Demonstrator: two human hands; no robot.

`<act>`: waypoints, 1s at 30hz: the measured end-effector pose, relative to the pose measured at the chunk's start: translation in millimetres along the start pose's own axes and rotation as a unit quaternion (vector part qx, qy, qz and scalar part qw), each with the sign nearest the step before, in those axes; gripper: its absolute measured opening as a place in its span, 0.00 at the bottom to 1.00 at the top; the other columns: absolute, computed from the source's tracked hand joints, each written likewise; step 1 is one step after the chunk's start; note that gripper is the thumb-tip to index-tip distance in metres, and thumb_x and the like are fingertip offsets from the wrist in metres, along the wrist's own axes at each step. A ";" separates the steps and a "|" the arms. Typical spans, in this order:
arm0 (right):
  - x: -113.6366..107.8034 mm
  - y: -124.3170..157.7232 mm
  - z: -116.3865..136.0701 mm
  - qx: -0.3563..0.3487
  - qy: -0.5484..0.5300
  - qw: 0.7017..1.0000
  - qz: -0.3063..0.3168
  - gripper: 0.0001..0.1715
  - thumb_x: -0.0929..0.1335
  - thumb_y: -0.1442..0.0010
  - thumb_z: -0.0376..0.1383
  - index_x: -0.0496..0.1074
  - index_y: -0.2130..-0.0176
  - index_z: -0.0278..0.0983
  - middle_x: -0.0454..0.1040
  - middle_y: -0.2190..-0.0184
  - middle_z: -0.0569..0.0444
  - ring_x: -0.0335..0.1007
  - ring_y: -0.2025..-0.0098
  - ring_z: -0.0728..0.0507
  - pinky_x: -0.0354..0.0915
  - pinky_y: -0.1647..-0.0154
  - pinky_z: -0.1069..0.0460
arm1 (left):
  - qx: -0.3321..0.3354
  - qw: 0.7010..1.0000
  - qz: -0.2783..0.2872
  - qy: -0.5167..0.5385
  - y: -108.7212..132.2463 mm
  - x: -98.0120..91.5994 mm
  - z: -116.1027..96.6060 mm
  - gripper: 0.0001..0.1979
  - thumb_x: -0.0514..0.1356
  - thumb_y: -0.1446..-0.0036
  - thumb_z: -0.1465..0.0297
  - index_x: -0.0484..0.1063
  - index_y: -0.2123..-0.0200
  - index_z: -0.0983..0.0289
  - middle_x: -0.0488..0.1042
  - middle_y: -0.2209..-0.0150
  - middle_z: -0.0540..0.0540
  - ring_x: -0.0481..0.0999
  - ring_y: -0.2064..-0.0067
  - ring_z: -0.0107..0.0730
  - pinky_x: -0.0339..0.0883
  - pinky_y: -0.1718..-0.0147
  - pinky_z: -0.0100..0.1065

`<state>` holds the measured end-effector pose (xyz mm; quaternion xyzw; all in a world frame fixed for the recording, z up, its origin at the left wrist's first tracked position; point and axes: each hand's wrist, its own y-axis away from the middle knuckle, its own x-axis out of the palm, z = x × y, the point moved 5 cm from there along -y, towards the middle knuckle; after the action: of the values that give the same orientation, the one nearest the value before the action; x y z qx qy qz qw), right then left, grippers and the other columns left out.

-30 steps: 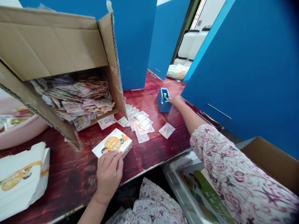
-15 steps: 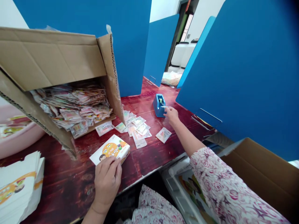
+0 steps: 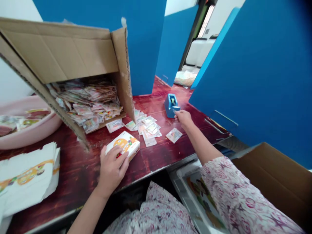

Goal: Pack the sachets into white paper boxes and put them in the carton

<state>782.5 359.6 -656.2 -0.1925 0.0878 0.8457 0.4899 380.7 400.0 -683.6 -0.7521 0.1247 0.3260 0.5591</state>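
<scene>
A small white box [image 3: 131, 145] with an orange cartoon print lies on the dark red table. My left hand [image 3: 113, 165] grips its near end, thumb at one side and fingers over the top. Farther right stands a blue tape dispenser [image 3: 169, 107]. At its front cutting edge, my right hand [image 3: 184, 118] is closed in a pinch on a short end of clear tape, which is hard to see. Between the box and the dispenser lie a heap of small clear sachets [image 3: 148, 128] and a single sachet [image 3: 174, 135].
A large cardboard carton [image 3: 80, 55] on its side holds many sachets. Left of it are a pink basin [image 3: 31, 130] with packets and a stack of flat white printed cartons [image 3: 26, 172]. Blue partitions [image 3: 255, 81] stand behind and right; an open brown carton [image 3: 275, 182] sits below right.
My left hand has shifted from lying on the box's near edge to a spread grip around it. My right hand has drawn slightly down at the dispenser. The camera view has shifted.
</scene>
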 end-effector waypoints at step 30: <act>139.7 218.9 -1.7 0.016 -0.065 0.918 0.390 0.19 0.68 0.42 0.50 0.66 0.74 0.39 0.69 0.83 0.61 0.63 0.83 0.51 0.62 0.81 0.55 | -0.074 0.994 0.080 -0.034 2.2 16.3 -4.9 0.17 0.57 0.38 0.72 0.75 0.48 0.62 0.76 0.45 0.62 0.73 0.43 0.48 0.56 0.39 0.57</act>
<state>531.8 359.6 -724.1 -0.0801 0.1375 0.9788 0.1289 393.5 397.7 -694.7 -0.7677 0.1410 0.4029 0.4780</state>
